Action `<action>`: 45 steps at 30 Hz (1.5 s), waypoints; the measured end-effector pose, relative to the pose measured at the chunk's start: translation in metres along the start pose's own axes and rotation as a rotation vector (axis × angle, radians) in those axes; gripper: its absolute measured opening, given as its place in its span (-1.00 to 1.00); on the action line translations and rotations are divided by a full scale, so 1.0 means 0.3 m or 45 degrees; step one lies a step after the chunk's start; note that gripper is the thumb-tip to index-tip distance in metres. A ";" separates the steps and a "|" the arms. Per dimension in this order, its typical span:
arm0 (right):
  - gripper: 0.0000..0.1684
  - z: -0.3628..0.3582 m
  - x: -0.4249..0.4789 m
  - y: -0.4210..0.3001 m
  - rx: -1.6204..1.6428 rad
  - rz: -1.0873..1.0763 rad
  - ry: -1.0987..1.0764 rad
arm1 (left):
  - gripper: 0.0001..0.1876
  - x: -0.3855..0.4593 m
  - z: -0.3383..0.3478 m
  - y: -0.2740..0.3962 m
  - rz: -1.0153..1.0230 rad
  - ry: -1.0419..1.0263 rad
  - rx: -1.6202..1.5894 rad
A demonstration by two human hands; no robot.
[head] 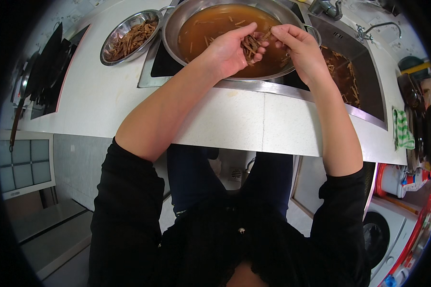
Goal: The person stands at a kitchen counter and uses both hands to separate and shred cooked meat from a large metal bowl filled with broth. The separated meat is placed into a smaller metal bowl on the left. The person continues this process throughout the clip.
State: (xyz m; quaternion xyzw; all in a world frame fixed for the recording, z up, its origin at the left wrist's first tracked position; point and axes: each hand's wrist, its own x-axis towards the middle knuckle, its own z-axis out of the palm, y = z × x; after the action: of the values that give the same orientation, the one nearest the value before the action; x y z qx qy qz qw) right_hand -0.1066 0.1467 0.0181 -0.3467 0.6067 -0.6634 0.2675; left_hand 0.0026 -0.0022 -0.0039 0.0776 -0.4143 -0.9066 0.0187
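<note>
A bunch of wet brown strips, perhaps dried vegetable or root, rests in the cupped palm of my left hand. Between the thumb and fingers of my right hand is a single brown strip, pinched close to the left fingertips. Both hands are above a wide two-handled metal basin. Amber-brown water fills much of it, with loose strips floating there. To the left, a tilted-looking metal bowl holds a heap of similar strips.
A sink on the right contains brown water and more strips. Two faucets stand behind it. The white countertop has a front edge before my body. A green-striped cloth hangs at right; dark pans stand far left.
</note>
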 end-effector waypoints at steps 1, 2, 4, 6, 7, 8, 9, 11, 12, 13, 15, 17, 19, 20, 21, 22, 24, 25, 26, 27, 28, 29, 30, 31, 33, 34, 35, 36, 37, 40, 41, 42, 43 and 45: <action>-0.80 -0.008 0.002 0.001 0.041 0.041 0.020 | -0.67 0.000 -0.005 0.002 0.021 0.017 0.066; -0.81 -0.014 0.004 0.002 0.069 0.070 0.001 | -0.72 0.001 -0.009 0.003 0.043 0.034 0.132; -0.81 -0.021 0.003 0.003 0.123 0.130 -0.032 | -0.77 0.004 0.006 -0.001 0.129 0.014 0.236; -0.80 -0.019 0.006 0.010 0.079 0.153 -0.046 | -0.81 0.003 0.017 -0.008 0.174 0.016 0.356; -0.80 -0.016 0.007 0.012 0.059 0.163 -0.054 | -0.82 0.002 0.019 -0.012 0.175 0.028 0.423; -0.80 -0.016 0.007 0.012 0.068 0.164 -0.058 | -0.84 0.000 0.020 -0.014 0.177 0.041 0.491; -0.80 -0.015 0.004 0.008 0.076 0.166 -0.060 | -0.84 -0.002 0.021 -0.016 0.209 0.043 0.493; -0.80 -0.013 0.002 0.006 0.086 0.163 -0.064 | -0.85 -0.004 0.021 -0.018 0.273 0.046 0.498; -0.80 -0.014 0.002 0.006 0.088 0.159 -0.066 | -0.85 -0.006 0.026 -0.016 0.279 0.060 0.509; -0.80 -0.015 0.001 0.006 0.089 0.155 -0.069 | -0.86 -0.007 0.030 -0.012 0.284 0.073 0.520; -0.80 -0.020 0.002 0.006 0.102 0.161 -0.083 | -0.86 -0.007 0.029 -0.009 0.287 0.088 0.524; -0.80 -0.023 0.006 0.007 0.106 0.163 -0.096 | -0.85 -0.005 0.019 -0.009 0.280 0.089 0.511; -0.80 -0.028 0.007 0.011 0.098 0.162 -0.097 | -0.84 -0.004 0.020 -0.009 0.278 0.088 0.503; -0.80 -0.030 0.008 0.013 0.101 0.161 -0.094 | -0.84 -0.004 0.021 -0.009 0.277 0.088 0.499; -0.80 -0.030 0.008 0.013 0.102 0.160 -0.092 | -0.84 -0.003 0.020 -0.009 0.278 0.084 0.500; -0.80 -0.030 0.009 0.013 0.104 0.158 -0.090 | -0.84 -0.003 0.019 -0.009 0.279 0.081 0.500; -0.82 -0.028 0.007 0.008 0.070 0.146 -0.094 | -0.84 -0.003 0.017 -0.008 0.275 0.078 0.503; -0.82 -0.024 0.005 0.005 0.053 0.140 -0.097 | -0.84 -0.003 0.015 -0.008 0.271 0.078 0.505; -0.83 -0.019 0.004 0.004 0.014 0.130 -0.081 | -0.84 -0.004 0.014 -0.008 0.267 0.079 0.506; -0.83 -0.015 0.002 0.002 -0.026 0.120 -0.062 | -0.84 -0.007 0.021 -0.008 0.267 0.090 0.527; -0.84 -0.013 0.001 0.002 -0.066 0.110 -0.043 | -0.84 -0.009 0.029 -0.008 0.267 0.101 0.547; -0.84 -0.014 0.001 0.003 -0.134 0.084 -0.042 | -0.84 -0.011 0.035 -0.008 0.266 0.112 0.567; -0.83 -0.015 0.001 0.005 -0.201 0.056 -0.043 | -0.84 -0.011 0.035 -0.009 0.271 0.126 0.609; -0.83 -0.015 0.002 0.008 -0.268 0.029 -0.044 | -0.84 -0.011 0.035 -0.009 0.276 0.141 0.652; -0.83 -0.016 0.008 0.021 -0.368 -0.049 -0.058 | -0.84 -0.010 0.036 -0.011 0.292 0.163 0.702; -0.83 -0.017 0.010 0.025 -0.417 -0.088 -0.064 | -0.84 -0.010 0.038 -0.012 0.303 0.170 0.710; -0.83 -0.021 0.010 0.027 -0.475 -0.113 -0.071 | -0.85 -0.010 0.039 -0.013 0.315 0.177 0.718; -0.84 -0.020 0.007 0.021 -0.533 -0.139 -0.078 | -0.85 -0.008 0.035 -0.014 0.313 0.176 0.718; -0.84 -0.020 0.005 0.018 -0.590 -0.164 -0.085 | -0.85 -0.006 0.030 -0.015 0.311 0.174 0.717; -0.86 -0.019 0.005 0.018 -0.684 -0.157 -0.064 | -0.86 0.006 0.014 -0.013 0.303 0.189 0.799; -0.86 -0.019 0.005 0.020 -0.672 -0.160 -0.070 | -0.86 0.009 0.008 -0.014 0.301 0.197 0.839; -0.86 -0.016 0.006 0.023 -0.661 -0.163 -0.077 | -0.87 0.009 0.011 -0.014 0.302 0.205 0.839; -0.86 -0.014 0.007 0.025 -0.649 -0.167 -0.083 | -0.87 0.008 0.013 -0.014 0.304 0.213 0.839; -0.85 -0.015 0.005 0.022 -0.613 -0.126 -0.102 | -0.88 0.009 0.014 -0.016 0.307 0.222 0.845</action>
State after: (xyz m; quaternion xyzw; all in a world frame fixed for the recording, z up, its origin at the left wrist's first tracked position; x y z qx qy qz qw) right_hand -0.1114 0.1474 0.0117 -0.4558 0.7185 -0.4977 0.1681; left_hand -0.0006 0.0038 -0.0052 0.1071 -0.6891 -0.7040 0.1344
